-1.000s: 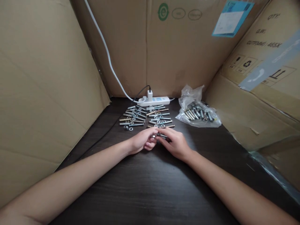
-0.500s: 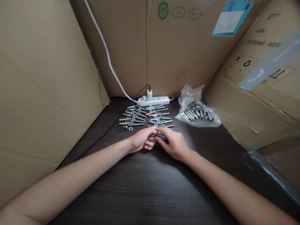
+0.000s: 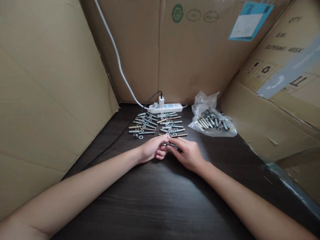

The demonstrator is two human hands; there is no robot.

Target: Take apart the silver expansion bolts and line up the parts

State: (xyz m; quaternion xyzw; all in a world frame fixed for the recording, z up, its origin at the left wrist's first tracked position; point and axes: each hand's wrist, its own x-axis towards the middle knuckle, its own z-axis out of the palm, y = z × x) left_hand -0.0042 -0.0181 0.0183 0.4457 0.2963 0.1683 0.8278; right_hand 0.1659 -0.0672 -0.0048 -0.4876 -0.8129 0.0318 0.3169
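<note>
My left hand (image 3: 155, 148) and my right hand (image 3: 188, 151) meet over the dark table, just in front of the laid-out hardware. Both are closed on a metal bolt (image 3: 173, 145), which lies between their fingertips; small parts on its left end are too tiny to make out. Beyond the hands, bolts with washers and nuts lie in two groups, a left group (image 3: 146, 132) and a right group (image 3: 172, 122). A loose washer (image 3: 140, 137) rests at the near edge of the left group.
A white power strip (image 3: 167, 107) with a plug and cables stands behind the bolts. At the right lies a clear plastic bag (image 3: 212, 124) of bolts. Cardboard walls (image 3: 190, 60) rise at the back and both sides. A black cable (image 3: 107, 146) crosses the table's left part.
The whole view has shifted slightly, so everything appears a little further right. Both hands keep their hold on the bolt, with only slight finger movement.
</note>
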